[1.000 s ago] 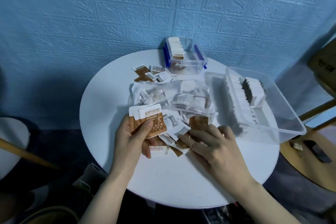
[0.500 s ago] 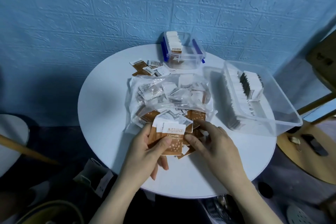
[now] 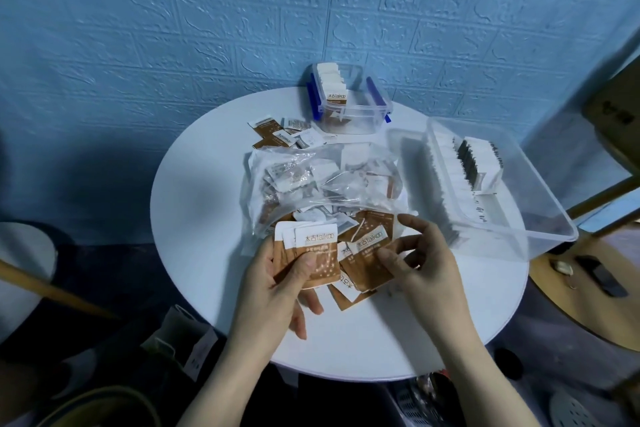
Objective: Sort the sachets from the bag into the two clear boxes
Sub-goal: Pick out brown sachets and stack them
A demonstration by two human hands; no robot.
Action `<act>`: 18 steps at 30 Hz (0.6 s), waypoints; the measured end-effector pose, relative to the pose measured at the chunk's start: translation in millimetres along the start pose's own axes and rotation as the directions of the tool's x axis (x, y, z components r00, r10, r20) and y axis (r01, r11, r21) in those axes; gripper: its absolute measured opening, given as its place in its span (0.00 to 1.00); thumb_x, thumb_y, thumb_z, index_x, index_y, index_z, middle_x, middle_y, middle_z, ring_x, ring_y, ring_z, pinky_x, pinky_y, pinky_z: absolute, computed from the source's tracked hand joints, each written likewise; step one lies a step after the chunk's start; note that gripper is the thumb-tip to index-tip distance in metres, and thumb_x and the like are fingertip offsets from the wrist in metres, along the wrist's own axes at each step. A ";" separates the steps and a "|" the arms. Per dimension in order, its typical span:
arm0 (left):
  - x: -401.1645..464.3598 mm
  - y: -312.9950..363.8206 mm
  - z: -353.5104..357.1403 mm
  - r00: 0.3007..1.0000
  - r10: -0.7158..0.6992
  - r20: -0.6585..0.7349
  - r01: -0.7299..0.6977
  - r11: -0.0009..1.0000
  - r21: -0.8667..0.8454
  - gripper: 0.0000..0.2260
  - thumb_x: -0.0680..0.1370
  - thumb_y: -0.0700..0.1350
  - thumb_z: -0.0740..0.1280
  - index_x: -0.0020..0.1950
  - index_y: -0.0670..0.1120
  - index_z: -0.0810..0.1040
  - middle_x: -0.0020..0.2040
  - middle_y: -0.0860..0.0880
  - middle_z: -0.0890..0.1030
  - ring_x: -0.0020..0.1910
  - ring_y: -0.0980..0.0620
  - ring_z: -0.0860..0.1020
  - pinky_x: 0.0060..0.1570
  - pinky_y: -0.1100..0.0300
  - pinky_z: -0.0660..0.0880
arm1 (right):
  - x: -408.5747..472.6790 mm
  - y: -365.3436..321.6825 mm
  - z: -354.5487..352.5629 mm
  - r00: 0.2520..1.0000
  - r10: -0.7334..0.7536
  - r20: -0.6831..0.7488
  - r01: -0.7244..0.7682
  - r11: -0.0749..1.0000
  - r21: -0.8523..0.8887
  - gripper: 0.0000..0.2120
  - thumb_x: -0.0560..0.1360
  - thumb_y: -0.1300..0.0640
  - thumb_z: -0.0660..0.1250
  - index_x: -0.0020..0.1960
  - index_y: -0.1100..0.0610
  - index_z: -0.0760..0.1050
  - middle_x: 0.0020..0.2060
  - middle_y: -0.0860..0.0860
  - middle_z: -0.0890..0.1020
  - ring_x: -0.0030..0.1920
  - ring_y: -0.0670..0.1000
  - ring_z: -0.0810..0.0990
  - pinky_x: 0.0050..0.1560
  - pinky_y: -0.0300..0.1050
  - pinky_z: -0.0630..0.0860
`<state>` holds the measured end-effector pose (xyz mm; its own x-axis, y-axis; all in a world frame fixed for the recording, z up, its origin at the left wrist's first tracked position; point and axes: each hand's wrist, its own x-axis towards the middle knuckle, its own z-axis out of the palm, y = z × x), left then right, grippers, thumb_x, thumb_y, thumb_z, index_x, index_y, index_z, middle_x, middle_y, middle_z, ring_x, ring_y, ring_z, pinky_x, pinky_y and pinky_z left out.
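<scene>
A clear plastic bag (image 3: 322,180) of white and brown sachets lies mid-table. My left hand (image 3: 277,288) grips a small stack of brown sachets (image 3: 311,253) in front of the bag, thumb on top. My right hand (image 3: 422,263) pinches another brown sachet (image 3: 369,253) lifted off a loose pile (image 3: 346,291) at the bag's mouth. A small clear box with blue clips (image 3: 349,104) at the back holds brown sachets upright. A large clear box (image 3: 495,184) on the right holds a row of white sachets.
The round white table (image 3: 207,211) stands against a blue wall. A few loose sachets (image 3: 284,133) lie left of the small box. A wooden stool (image 3: 588,288) with small items sits to the right, and a paper bag (image 3: 180,340) stands on the floor.
My right hand has picked a brown sachet off the pile and lifted it beside the stack in my left hand. The view has shifted a little.
</scene>
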<state>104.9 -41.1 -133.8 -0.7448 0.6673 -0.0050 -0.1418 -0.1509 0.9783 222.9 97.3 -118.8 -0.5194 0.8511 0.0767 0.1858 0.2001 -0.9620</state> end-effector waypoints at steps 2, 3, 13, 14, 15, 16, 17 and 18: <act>-0.3 0.6 -1.1 1.000 -0.005 0.012 0.006 1.000 -0.011 0.15 0.71 0.45 0.68 0.57 0.45 0.75 0.42 0.45 0.84 0.23 0.46 0.76 0.15 0.64 0.66 | -2.3 0.7 -7.9 0.999 0.035 0.017 -0.036 0.995 0.096 0.20 0.73 0.70 0.69 0.57 0.49 0.74 0.34 0.46 0.78 0.33 0.48 0.77 0.34 0.47 0.78; -0.3 0.9 -2.1 1.000 -0.009 0.021 0.009 1.000 -0.015 0.14 0.72 0.45 0.69 0.56 0.45 0.75 0.42 0.45 0.84 0.23 0.46 0.76 0.15 0.64 0.66 | -4.0 0.8 -12.1 0.999 0.043 0.018 -0.045 0.990 0.131 0.20 0.73 0.71 0.68 0.59 0.52 0.74 0.35 0.48 0.77 0.33 0.46 0.76 0.34 0.42 0.78; -0.8 0.4 -3.7 0.997 -0.020 0.070 0.021 1.000 -0.023 0.15 0.70 0.45 0.70 0.55 0.43 0.75 0.38 0.46 0.82 0.22 0.45 0.76 0.16 0.63 0.66 | -31.3 -17.2 -0.4 0.987 0.008 0.161 -0.056 0.953 0.298 0.04 0.71 0.71 0.68 0.41 0.68 0.74 0.29 0.54 0.77 0.27 0.49 0.74 0.24 0.37 0.69; -1.3 1.1 -4.1 0.997 -0.023 0.075 0.026 0.999 -0.031 0.15 0.70 0.45 0.70 0.55 0.43 0.75 0.38 0.46 0.83 0.22 0.46 0.75 0.15 0.63 0.66 | -31.6 -17.2 4.2 0.986 0.016 0.166 -0.063 0.956 0.287 0.04 0.70 0.69 0.70 0.40 0.66 0.74 0.28 0.53 0.77 0.27 0.48 0.74 0.24 0.36 0.68; -1.7 1.9 -4.6 0.997 -0.023 0.080 0.027 0.999 -0.041 0.16 0.70 0.45 0.70 0.56 0.43 0.75 0.37 0.46 0.83 0.21 0.46 0.75 0.16 0.64 0.65 | -31.5 -16.9 9.0 0.986 0.023 0.162 -0.067 0.959 0.274 0.05 0.69 0.68 0.71 0.39 0.64 0.75 0.28 0.52 0.77 0.28 0.47 0.74 0.26 0.35 0.68; -2.1 2.4 -5.3 0.996 -0.021 0.083 0.025 0.998 -0.050 0.15 0.70 0.44 0.69 0.55 0.42 0.75 0.37 0.46 0.83 0.21 0.46 0.75 0.16 0.64 0.65 | -31.2 -15.9 13.2 0.987 0.027 0.158 -0.068 0.964 0.259 0.06 0.69 0.67 0.72 0.38 0.62 0.76 0.28 0.52 0.77 0.29 0.48 0.74 0.29 0.36 0.70; -2.3 2.7 -5.9 0.996 -0.017 0.084 0.022 0.998 -0.057 0.15 0.70 0.44 0.69 0.55 0.42 0.75 0.36 0.46 0.82 0.21 0.47 0.75 0.16 0.64 0.65 | -30.6 -15.0 16.7 0.988 0.029 0.153 -0.066 0.968 0.241 0.06 0.69 0.66 0.73 0.37 0.61 0.76 0.28 0.52 0.78 0.30 0.49 0.74 0.32 0.39 0.71; -2.4 2.9 -6.2 0.996 -0.014 0.083 0.019 0.998 -0.060 0.14 0.70 0.44 0.69 0.55 0.43 0.75 0.36 0.46 0.82 0.21 0.47 0.75 0.16 0.64 0.64 | -30.0 -13.5 19.4 0.989 0.032 0.144 -0.064 0.972 0.224 0.07 0.69 0.65 0.73 0.37 0.61 0.76 0.29 0.54 0.79 0.32 0.51 0.75 0.35 0.43 0.72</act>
<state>102.2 -47.6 -132.2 -0.6860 0.7276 -0.0019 -0.1949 -0.1812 0.9639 219.8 59.6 -113.2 -0.6276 0.7785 0.0075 0.0270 0.0314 -0.9991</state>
